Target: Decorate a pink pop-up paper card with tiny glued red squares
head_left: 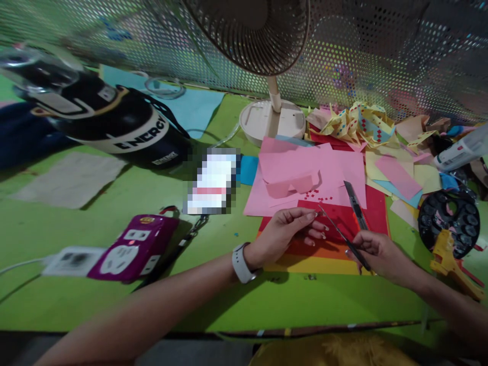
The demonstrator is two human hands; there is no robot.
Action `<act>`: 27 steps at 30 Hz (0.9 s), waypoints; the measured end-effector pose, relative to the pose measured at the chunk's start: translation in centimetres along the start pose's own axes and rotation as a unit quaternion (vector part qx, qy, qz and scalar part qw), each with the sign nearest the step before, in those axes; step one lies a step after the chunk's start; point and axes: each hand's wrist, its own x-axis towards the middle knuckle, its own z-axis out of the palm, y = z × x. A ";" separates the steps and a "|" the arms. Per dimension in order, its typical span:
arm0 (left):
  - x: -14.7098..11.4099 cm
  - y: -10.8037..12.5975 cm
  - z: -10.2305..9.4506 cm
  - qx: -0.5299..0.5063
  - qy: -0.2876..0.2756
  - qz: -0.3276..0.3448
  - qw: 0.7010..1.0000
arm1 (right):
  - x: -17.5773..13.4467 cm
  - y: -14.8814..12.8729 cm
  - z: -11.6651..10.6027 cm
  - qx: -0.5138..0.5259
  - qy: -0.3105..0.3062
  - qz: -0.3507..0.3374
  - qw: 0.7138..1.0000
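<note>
Right grip [377,251] clamps the slim tool [345,238], probably light, stiff and best held at its dark handle [353,248]; I cannot tell whether my left grip [290,227] closes.

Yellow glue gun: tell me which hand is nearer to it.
Right. The right hand, holding a slim dark-handled tool, is left of the glue gun; the left hand is farther left, over the red paper.
</note>
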 end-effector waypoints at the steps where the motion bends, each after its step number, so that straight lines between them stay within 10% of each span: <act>1: 0.0 0.0 0.0 0.001 0.000 0.001 1.000 | 0.0 0.0 0.0 0.000 0.002 0.000 1.000; 27: -0.1 -0.2 0.0 0.009 -0.005 -0.006 1.000 | -0.3 -0.7 0.4 -0.011 -0.015 0.013 1.000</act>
